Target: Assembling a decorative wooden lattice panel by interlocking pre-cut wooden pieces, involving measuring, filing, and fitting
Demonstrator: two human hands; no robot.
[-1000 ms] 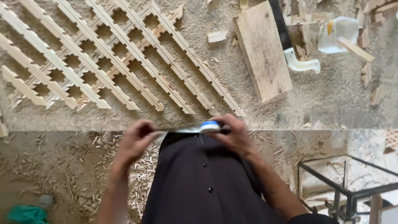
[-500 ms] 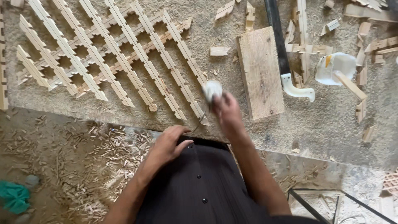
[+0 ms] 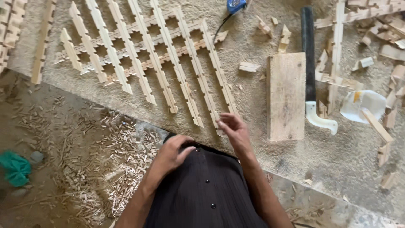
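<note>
A wooden lattice [image 3: 147,59] of crossed notched slats lies on the sawdust-covered bench [image 3: 253,25]. My right hand [image 3: 233,131] hovers empty, fingers loosely spread, at the near end of the lattice's rightmost slats. My left hand [image 3: 171,154] rests at the bench edge against my dark shirt, holding nothing. A blue tape measure [image 3: 235,5] lies at the far edge of the bench, beyond the lattice.
A thick wooden board [image 3: 287,95] lies right of the lattice, with a handsaw [image 3: 310,67] beside it. A white plastic container [image 3: 363,105] and several wood offcuts sit at far right. Wood chips [image 3: 118,156] and a green cloth [image 3: 14,168] cover the floor at left.
The tape measure that my hands held at my waist has left my right hand and now lies at the far side of the bench. My right hand drew back empty; the view tilted.
</note>
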